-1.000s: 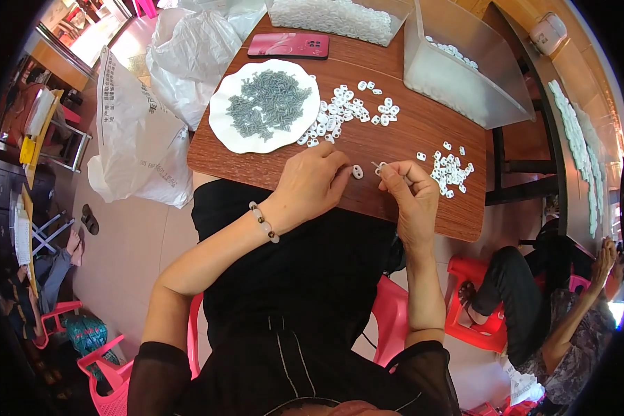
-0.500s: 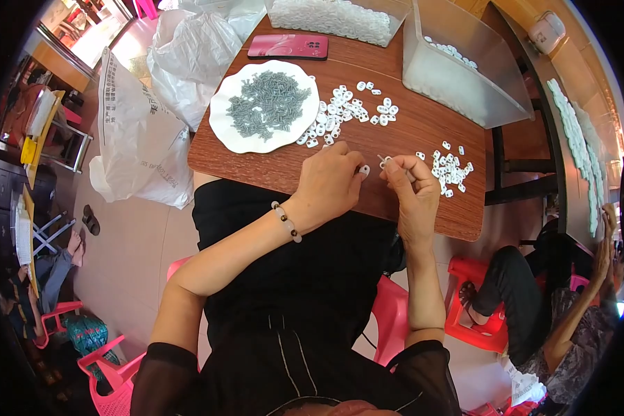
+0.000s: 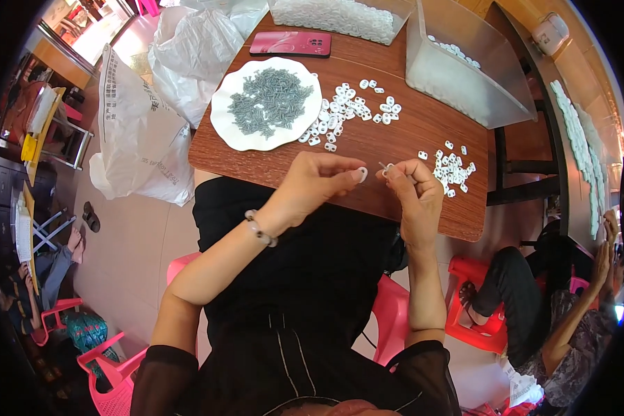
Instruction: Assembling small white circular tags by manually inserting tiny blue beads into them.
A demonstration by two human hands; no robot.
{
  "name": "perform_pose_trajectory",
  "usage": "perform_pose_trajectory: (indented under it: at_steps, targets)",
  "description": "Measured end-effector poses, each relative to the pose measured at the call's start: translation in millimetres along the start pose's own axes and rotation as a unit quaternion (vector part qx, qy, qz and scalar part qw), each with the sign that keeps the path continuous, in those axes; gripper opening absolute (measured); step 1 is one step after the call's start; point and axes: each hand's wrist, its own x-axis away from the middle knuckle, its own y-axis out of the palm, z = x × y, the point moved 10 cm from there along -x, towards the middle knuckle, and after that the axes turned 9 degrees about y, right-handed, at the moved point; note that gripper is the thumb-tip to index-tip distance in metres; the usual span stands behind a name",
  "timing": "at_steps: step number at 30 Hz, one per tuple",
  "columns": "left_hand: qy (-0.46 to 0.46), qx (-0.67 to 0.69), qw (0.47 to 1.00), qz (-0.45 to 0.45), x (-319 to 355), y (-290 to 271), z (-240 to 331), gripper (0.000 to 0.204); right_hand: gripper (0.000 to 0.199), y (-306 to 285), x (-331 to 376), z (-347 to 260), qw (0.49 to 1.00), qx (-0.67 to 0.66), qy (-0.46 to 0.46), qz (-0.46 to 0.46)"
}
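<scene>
Thumb and forefinger of my left hand [image 3: 308,186] pinch a small white oval plastic piece [image 3: 362,175] with holes. Facing it a short way to the right, my right hand [image 3: 417,197] is closed on a thin grey pin with a small white piece, partly covered by the fingertips. Both hands are over the front part of the brown wooden table [image 3: 263,168]. Loose white two-hole pieces [image 3: 337,111] lie beyond them, and a second group of white pieces [image 3: 453,170] lies to the right. A scalloped white plate [image 3: 223,128] bears a heap of short grey pins [image 3: 270,100].
A pink phone [image 3: 290,44] lies behind the plate. Two clear plastic bins [image 3: 457,93] with white pieces stand at the back. White sacks [image 3: 142,139] slump left of the table. Another person's hand [image 3: 601,260] is at the far right, beside a red stool [image 3: 489,334].
My left hand has turned and drawn slightly left, so its white piece shows more plainly between the fingertips. My right hand has barely moved and keeps its pinch.
</scene>
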Motion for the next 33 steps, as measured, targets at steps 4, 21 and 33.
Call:
perform_pose_trajectory:
  at_steps: [4,21,33]
  targets:
    - [-0.158,0.274,0.949,0.007,26.4,-5.2,-23.1,0.028,0.010,12.2,7.2,0.9,0.999,0.026,0.024,-0.027]
    - [-0.147,0.308,0.939,0.031,43.7,-10.6,-31.5,0.023,0.009,45.6,13.9,13.8,0.992,0.051,0.040,-0.107]
    - [-0.138,0.303,0.942,0.033,42.8,-9.6,-30.8,0.021,0.009,40.2,11.9,16.2,0.990,0.105,0.039,-0.085]
